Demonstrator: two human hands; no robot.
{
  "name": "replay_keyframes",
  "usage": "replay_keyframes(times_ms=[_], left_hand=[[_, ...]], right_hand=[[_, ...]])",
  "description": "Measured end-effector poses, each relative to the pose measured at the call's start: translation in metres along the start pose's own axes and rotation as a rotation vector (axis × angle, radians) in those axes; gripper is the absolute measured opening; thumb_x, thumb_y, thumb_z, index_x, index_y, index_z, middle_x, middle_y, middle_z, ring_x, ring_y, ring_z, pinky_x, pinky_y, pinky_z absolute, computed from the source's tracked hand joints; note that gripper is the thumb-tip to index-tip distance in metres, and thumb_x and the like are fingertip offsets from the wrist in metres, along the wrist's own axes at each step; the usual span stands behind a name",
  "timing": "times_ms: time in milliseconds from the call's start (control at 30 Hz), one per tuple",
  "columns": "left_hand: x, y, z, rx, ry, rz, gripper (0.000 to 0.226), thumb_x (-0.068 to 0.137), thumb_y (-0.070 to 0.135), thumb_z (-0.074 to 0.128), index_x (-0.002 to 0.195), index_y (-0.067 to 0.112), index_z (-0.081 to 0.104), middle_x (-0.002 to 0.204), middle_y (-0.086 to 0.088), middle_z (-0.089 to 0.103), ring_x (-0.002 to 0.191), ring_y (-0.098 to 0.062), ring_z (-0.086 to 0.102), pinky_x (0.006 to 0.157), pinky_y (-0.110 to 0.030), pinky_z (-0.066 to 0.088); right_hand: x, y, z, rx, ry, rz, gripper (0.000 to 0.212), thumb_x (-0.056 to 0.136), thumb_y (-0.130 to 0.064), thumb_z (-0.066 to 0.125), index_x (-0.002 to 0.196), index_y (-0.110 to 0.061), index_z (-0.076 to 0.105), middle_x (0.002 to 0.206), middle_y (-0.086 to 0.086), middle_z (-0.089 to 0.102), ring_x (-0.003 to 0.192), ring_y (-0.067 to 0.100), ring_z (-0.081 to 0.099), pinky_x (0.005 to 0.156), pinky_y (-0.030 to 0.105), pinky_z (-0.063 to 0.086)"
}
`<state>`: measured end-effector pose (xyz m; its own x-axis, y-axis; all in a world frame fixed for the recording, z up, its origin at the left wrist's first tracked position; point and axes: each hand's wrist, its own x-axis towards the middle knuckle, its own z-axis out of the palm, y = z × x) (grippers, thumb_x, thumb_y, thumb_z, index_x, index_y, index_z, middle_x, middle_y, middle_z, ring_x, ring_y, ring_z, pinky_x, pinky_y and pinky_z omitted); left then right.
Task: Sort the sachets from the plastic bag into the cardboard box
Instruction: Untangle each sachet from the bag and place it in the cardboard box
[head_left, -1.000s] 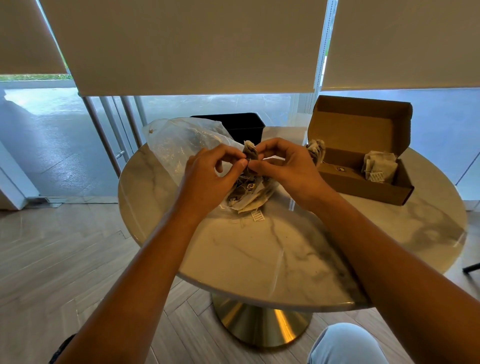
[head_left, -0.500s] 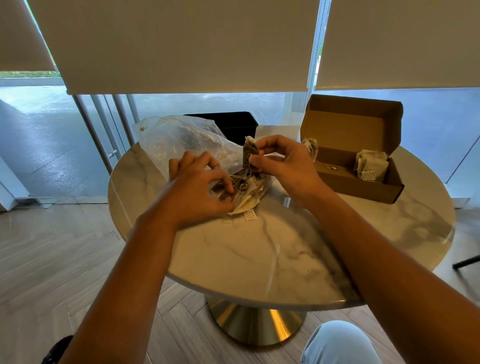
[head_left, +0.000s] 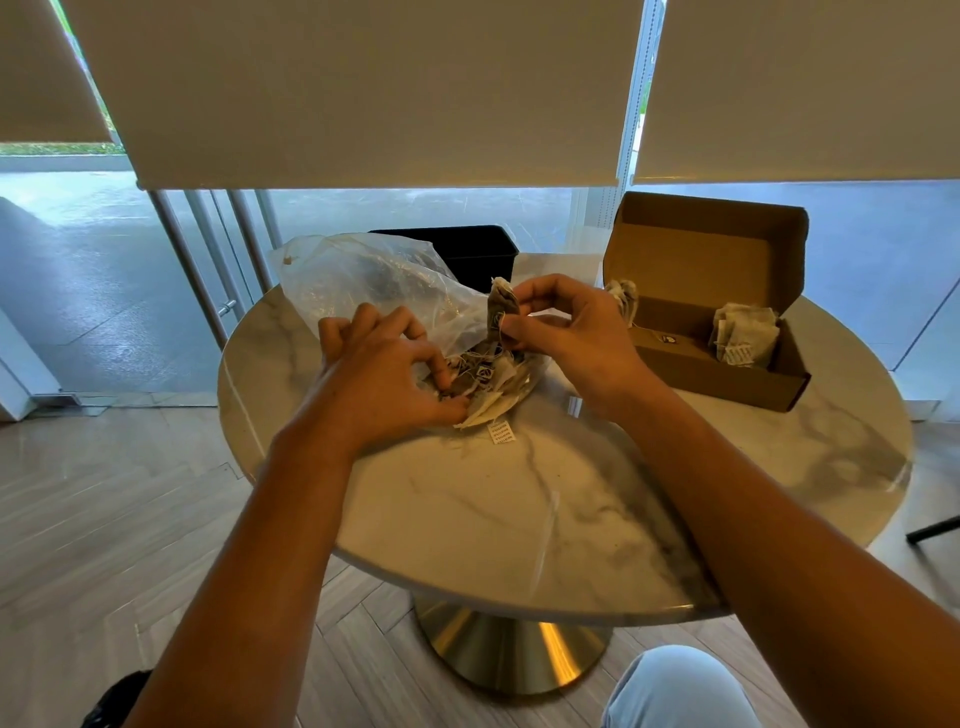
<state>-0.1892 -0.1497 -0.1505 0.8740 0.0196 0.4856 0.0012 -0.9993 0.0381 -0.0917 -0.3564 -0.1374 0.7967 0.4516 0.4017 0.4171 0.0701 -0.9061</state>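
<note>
Soft daylight enters beneath the blinds (head_left: 374, 88), glaring off the marble table (head_left: 467, 519); edges bow outward.

Both forearms are bare to past the elbow, with no sleeves, watch or rings showing. A knee in pale blue fabric trousers (head_left: 675, 686) shows below the right hand's fingers (head_left: 524, 332).

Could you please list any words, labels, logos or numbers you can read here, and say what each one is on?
None can be read.
White paper tag on the round marble table: printed lines, too small.
White tags on the sachets in the brown cardboard box: too small.
Round mark on the box's front: blurred.
</note>
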Motion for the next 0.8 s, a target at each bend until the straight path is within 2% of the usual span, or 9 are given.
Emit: replay_keyframes(times_ms=[167,267,433,500,600,633,733,800], left_hand=[[-0.002,0.000,0.000,-0.075,0.094,0.036,0.025,0.076,0.064,0.064,0.085,0.041,0.067,0.104,0.022,0.047,0.108,-0.009,0.037,0.085,-0.030,0.016],[-0.001,0.000,0.000,-0.136,0.168,0.054,0.014,0.086,0.051,0.062,0.094,0.039,0.064,0.105,0.020,0.051,0.110,-0.010,0.040,0.087,-0.029,0.018],[0.006,0.005,-0.003,-0.294,0.238,0.098,0.026,0.090,0.043,0.046,0.104,0.029,0.062,0.097,0.017,0.056,0.100,-0.007,0.049,0.090,-0.029,0.026],[0.007,0.004,-0.001,-0.348,0.251,0.163,0.022,0.096,0.035,0.049,0.111,0.026,0.062,0.097,0.013,0.059,0.095,-0.004,0.052,0.090,-0.030,0.037],[0.010,0.003,0.000,-0.401,0.285,0.233,0.025,0.100,0.017,0.058,0.125,0.016,0.064,0.108,-0.002,0.063,0.096,-0.002,0.052,0.084,-0.010,0.043],[0.010,0.003,-0.001,-0.414,0.305,0.243,0.028,0.100,0.014,0.060,0.127,0.014,0.064,0.110,-0.005,0.064,0.096,-0.003,0.053,0.082,-0.008,0.044],[0.008,0.008,-0.005,-0.503,0.339,0.197,0.032,0.097,0.017,0.066,0.128,0.012,0.062,0.110,-0.005,0.069,0.097,-0.005,0.060,0.082,-0.009,0.049],[0.008,0.009,-0.006,-0.552,0.368,0.151,0.031,0.092,0.019,0.071,0.120,0.010,0.063,0.106,-0.001,0.070,0.097,-0.004,0.062,0.081,-0.006,0.049]], right_hand=[[0.000,-0.002,-0.001,0.011,0.002,0.001,0.022,0.090,-0.005,0.076,0.105,-0.019,0.070,0.104,0.007,0.072,0.091,0.021,0.076,0.082,0.031,0.063],[0.000,-0.001,0.001,0.014,0.003,0.003,0.021,0.090,-0.004,0.075,0.104,-0.019,0.070,0.104,0.006,0.072,0.091,0.019,0.076,0.080,0.027,0.062],[0.000,-0.001,0.001,0.007,-0.011,-0.011,0.021,0.092,-0.003,0.073,0.106,-0.017,0.069,0.108,0.009,0.071,0.089,0.020,0.077,0.078,0.027,0.062],[0.000,-0.001,0.002,0.016,-0.024,-0.015,0.021,0.092,-0.002,0.072,0.108,-0.015,0.068,0.110,0.011,0.070,0.087,0.020,0.077,0.075,0.026,0.062],[0.000,0.000,0.002,0.013,-0.040,-0.028,0.022,0.092,-0.002,0.072,0.111,-0.013,0.068,0.113,0.010,0.069,0.091,0.019,0.077,0.074,0.025,0.061],[0.000,0.000,0.002,0.004,-0.038,-0.034,0.022,0.092,-0.002,0.072,0.111,-0.012,0.069,0.113,0.009,0.070,0.093,0.016,0.076,0.073,0.024,0.061],[0.000,0.001,0.001,-0.003,-0.032,-0.046,0.023,0.090,-0.003,0.074,0.110,-0.010,0.067,0.107,0.004,0.071,0.097,0.011,0.074,0.071,0.023,0.060],[0.000,0.002,0.000,0.012,-0.063,-0.055,0.020,0.090,0.000,0.074,0.107,-0.006,0.065,0.107,0.007,0.071,0.094,0.018,0.076,0.072,0.025,0.061]])
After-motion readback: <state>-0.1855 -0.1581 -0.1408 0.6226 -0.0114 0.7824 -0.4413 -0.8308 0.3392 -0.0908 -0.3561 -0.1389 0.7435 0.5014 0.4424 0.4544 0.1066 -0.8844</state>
